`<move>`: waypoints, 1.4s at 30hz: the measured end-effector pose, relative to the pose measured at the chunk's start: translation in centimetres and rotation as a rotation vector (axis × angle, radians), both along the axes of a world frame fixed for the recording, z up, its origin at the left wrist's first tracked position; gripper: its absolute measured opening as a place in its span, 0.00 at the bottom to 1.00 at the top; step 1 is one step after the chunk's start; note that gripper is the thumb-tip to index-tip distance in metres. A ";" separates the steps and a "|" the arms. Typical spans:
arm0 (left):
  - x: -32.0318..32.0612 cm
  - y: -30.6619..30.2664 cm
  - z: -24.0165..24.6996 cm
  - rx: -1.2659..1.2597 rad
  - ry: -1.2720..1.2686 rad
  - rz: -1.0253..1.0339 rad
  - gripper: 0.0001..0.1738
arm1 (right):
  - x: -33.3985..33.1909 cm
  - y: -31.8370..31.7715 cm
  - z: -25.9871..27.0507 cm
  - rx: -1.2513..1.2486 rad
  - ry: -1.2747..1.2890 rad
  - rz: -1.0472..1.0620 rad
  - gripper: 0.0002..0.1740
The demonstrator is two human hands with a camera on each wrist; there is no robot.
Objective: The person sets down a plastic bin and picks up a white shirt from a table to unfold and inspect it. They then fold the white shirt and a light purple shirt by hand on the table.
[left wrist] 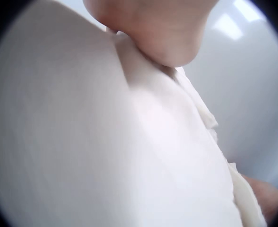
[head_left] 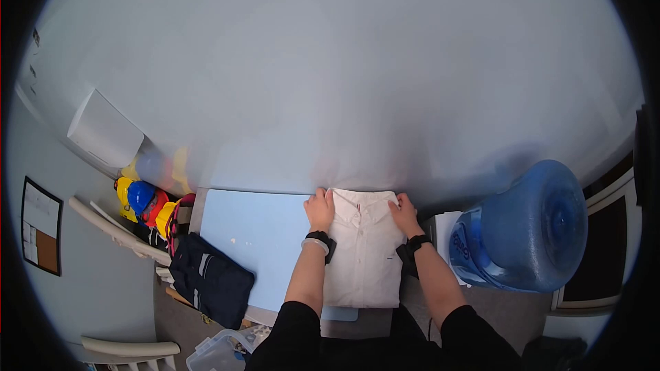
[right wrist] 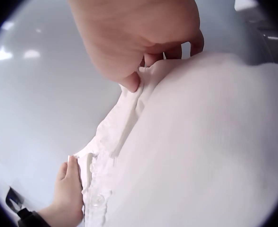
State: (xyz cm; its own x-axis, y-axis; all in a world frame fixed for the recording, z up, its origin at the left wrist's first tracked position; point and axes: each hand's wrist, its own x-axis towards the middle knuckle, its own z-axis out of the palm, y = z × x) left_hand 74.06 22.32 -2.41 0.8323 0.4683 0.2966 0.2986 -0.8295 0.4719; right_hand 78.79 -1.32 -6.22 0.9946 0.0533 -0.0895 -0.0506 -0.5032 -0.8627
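Note:
A folded white button-up shirt [head_left: 364, 254] lies collar away from me at the table's right part. My left hand [head_left: 320, 210] grips its far left corner, and in the left wrist view that hand [left wrist: 158, 33] bends over the cloth edge. At the far right corner my right hand [head_left: 404, 215] holds the shirt. The right wrist view shows the right hand [right wrist: 143, 40] pinching the edge beside the collar, thumb on the near side and fingertips partly hidden behind the cloth. Buttons run down the placket [right wrist: 98, 201].
A light blue board [head_left: 265, 233] lies under and left of the shirt. Folded dark clothing with pale stripes [head_left: 212, 278] overlaps its left edge. On the right stands a large blue water bottle [head_left: 522, 230]. Coloured helmets [head_left: 142, 198] sit far left, and a clear plastic bin [head_left: 218, 352] is below.

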 end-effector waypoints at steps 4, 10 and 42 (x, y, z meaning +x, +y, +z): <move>-0.5 2.2 0.3 -0.266 0.129 -0.098 0.20 | 0.0 -0.5 1.5 -0.187 0.044 0.055 0.19; -1.0 4.0 -0.4 -0.187 0.072 -0.450 0.21 | 0.0 -0.6 1.1 -0.224 -0.045 0.082 0.19; -2.0 1.7 -1.3 -1.050 -0.078 -0.061 0.17 | -2.7 -0.9 -1.2 0.765 0.210 -0.467 0.13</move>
